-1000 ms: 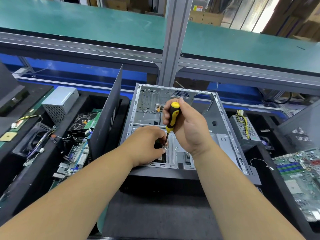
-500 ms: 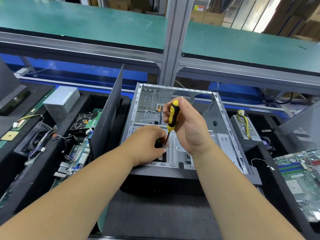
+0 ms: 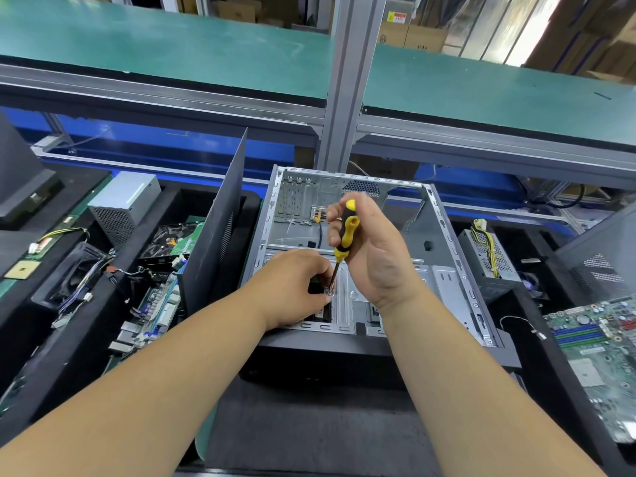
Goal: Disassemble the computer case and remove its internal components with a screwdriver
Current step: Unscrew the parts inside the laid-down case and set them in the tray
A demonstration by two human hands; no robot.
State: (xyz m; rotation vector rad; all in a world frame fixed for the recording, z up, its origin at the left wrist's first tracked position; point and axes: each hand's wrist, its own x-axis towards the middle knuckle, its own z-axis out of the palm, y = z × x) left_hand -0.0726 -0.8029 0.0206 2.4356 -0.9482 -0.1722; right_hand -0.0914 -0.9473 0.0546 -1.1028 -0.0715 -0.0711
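An open grey computer case (image 3: 444, 256) lies on its side in front of me, mostly stripped inside. My right hand (image 3: 373, 249) grips a yellow-and-black screwdriver (image 3: 346, 232) held almost upright, its tip down on a screw (image 3: 329, 291) in the metal drive bracket. My left hand (image 3: 292, 290) reaches in from the left, its fingertips curled around the screw and shaft tip, next to a dark component (image 3: 318, 309) set in the bracket. What lies under the left palm is hidden.
The case's dark side panel (image 3: 216, 235) stands upright to the left. Black trays on the left hold a silver power supply (image 3: 122, 204), a fan and circuit boards. To the right sit another power supply (image 3: 488, 253) and a green motherboard (image 3: 599, 352). A metal post (image 3: 347, 84) rises behind.
The right hand's fingers have shifted slightly on the screwdriver handle. The tip stays on the same screw and the left hand keeps its place.
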